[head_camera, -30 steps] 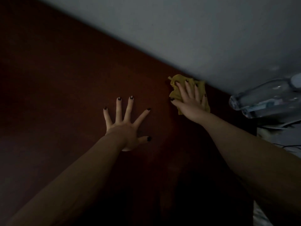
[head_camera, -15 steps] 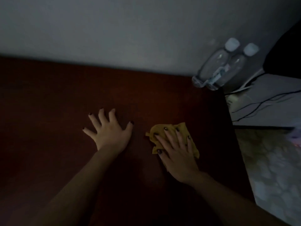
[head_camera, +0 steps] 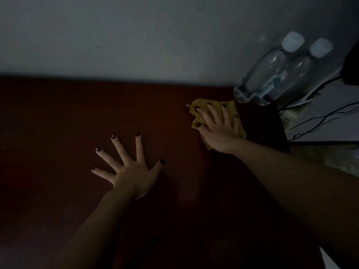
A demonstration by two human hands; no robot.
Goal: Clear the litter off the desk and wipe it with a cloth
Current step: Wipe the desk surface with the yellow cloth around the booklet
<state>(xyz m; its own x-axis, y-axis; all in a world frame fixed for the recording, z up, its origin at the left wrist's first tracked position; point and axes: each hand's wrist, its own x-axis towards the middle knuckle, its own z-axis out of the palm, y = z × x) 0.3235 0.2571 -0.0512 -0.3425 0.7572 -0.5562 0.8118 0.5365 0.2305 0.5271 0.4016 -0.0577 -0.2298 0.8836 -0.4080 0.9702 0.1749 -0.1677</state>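
Note:
A crumpled yellow cloth [head_camera: 198, 106] lies on the dark reddish-brown desk [head_camera: 58, 123] near its far right corner. My right hand [head_camera: 217, 129] presses flat on the cloth with straight, spread fingers, covering most of it. My left hand [head_camera: 129, 167] rests palm down on the bare desk at the middle, fingers splayed wide, holding nothing. The scene is dim.
Two clear plastic bottles [head_camera: 272, 74] with white caps stand at the far right corner, just beyond the cloth. A grey wall [head_camera: 136, 35] runs along the desk's back edge. Right of the desk, black cables [head_camera: 320, 121] cross a pale surface.
My right hand has slid the cloth away from me toward the back right corner, close to the bottles. My left hand stayed planted, its fingers now spread wider.

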